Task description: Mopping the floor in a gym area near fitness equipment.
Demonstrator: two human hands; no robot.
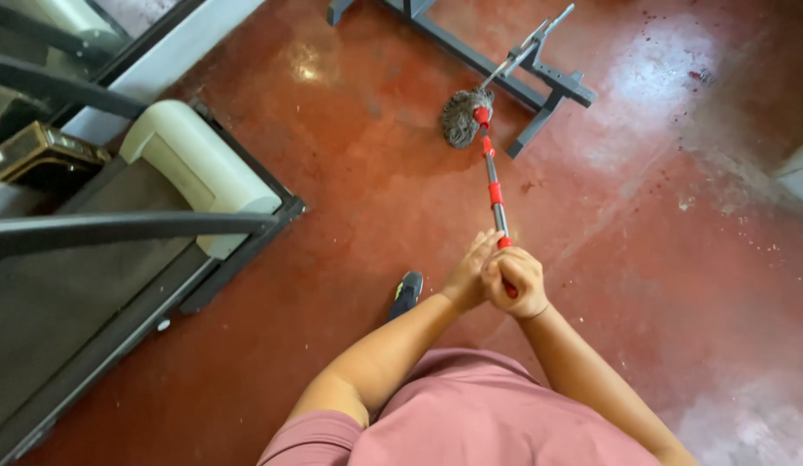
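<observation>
- Right hand (516, 281) is wrapped in a fist around the near end of the mop handle (493, 185), fingers curled right over it, so that's a solid grip.
- Left hand (471, 269) is pressed up against the right one from the side, fingers lying along the same bit of handle. Looks like it's clasping the pole too, but the right hand covers part of it, so I can't see every finger.
- Both forearms come up from the bottom of the shot and meet at the handle, pretty much dead centre.
- The handle is a thin pole in red and grey sections, running away from the hands toward the top of the view.
- At the far end is the mop head (460, 117), a shaggy grey bundle sitting on the red floor (332, 173), just beside the foot of a grey metal frame (540, 82).
- Below the arms you can see a pink shirt (488, 414), and a dark shoe (407, 293) on the floor just left of the left wrist.
- Off to the left is a treadmill (91, 293): dark belt, cream-coloured end cover, black rail across it. It's well apart from the mop.
- The floor looks shiny, with pale scuffed patches on the right side.
</observation>
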